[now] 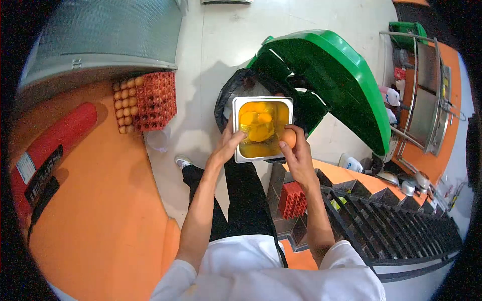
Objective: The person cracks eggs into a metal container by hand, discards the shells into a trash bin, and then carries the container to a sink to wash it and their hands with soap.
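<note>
A rectangular metal pan (238, 155) with several cracked eggs (257, 120) in it is held up in front of me. My left hand (228, 143) grips its left side, the thumb over the rim. At the lower right corner of the pan, my right hand (300, 155) closes its fingers and thumb around a whole brown egg (288, 138). Just beyond and below the pan stands a bin lined with a black bag (226, 95); the pan hides part of its mouth.
Brown eggs in a tray (125, 105) and stacked red egg trays (156, 100) sit at the left wall. A green bin lid (346, 80) stands at the right. Another red egg tray (292, 199) lies near the stairs and black railing (391, 226). A fire extinguisher (60, 145) is far left.
</note>
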The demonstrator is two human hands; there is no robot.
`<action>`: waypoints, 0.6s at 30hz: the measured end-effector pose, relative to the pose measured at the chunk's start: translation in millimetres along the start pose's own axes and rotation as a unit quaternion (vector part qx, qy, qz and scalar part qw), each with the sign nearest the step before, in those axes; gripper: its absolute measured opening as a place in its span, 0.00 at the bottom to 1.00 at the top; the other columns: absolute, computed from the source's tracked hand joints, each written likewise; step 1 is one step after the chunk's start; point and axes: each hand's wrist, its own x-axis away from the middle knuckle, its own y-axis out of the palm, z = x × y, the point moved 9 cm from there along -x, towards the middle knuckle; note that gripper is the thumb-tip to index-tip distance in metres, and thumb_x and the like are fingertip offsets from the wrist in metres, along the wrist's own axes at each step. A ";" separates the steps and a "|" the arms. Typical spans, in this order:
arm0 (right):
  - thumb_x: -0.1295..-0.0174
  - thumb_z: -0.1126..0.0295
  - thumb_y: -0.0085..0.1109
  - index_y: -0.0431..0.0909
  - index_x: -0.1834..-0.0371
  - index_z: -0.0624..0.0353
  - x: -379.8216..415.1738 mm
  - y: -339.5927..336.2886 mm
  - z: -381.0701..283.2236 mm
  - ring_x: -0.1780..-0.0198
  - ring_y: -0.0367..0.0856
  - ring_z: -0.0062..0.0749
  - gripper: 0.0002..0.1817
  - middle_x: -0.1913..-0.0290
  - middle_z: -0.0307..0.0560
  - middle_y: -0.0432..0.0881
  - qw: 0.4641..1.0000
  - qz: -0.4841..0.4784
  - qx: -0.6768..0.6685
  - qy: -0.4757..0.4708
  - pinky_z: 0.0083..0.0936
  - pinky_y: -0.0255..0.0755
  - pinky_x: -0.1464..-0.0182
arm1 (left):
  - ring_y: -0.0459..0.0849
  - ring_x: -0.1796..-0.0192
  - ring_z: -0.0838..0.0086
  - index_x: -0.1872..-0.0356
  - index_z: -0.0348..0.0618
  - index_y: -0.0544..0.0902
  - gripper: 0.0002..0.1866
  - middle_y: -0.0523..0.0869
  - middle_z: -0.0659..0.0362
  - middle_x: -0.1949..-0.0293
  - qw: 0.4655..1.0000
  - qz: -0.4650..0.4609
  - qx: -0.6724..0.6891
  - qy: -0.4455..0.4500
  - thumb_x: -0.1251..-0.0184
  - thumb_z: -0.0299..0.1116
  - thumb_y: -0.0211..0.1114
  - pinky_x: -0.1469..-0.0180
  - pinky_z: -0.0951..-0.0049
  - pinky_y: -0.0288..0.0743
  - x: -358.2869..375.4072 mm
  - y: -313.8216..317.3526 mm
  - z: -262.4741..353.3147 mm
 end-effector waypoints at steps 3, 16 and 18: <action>0.30 0.64 0.59 0.67 0.37 0.64 -6.5 13.6 -5.2 0.50 0.83 0.55 0.23 0.50 0.65 0.81 0.999 0.022 0.029 -0.028 0.40 0.76 0.49 | 0.59 0.23 0.57 0.20 0.43 0.49 0.46 0.63 0.46 0.25 0.998 -0.020 -0.019 0.051 0.42 0.36 0.56 0.23 0.62 0.51 0.4 3.8 9.0; 0.30 0.64 0.59 0.70 0.40 0.65 -6.8 31.9 -22.5 0.53 0.85 0.58 0.21 0.54 0.67 0.83 0.990 0.053 0.114 -0.066 0.41 0.78 0.52 | 0.55 0.20 0.59 0.18 0.47 0.43 0.50 0.56 0.45 0.22 0.998 -0.013 0.005 0.062 0.44 0.33 0.56 0.21 0.63 0.48 14.6 -4.2 9.7; 0.29 0.64 0.59 0.70 0.40 0.65 -6.1 30.0 -22.4 0.53 0.85 0.58 0.20 0.54 0.67 0.83 0.990 0.063 0.116 -0.055 0.41 0.78 0.53 | 0.55 0.20 0.59 0.18 0.46 0.43 0.50 0.56 0.45 0.21 0.997 -0.009 0.002 0.075 0.44 0.33 0.56 0.21 0.63 0.48 14.2 -6.4 7.4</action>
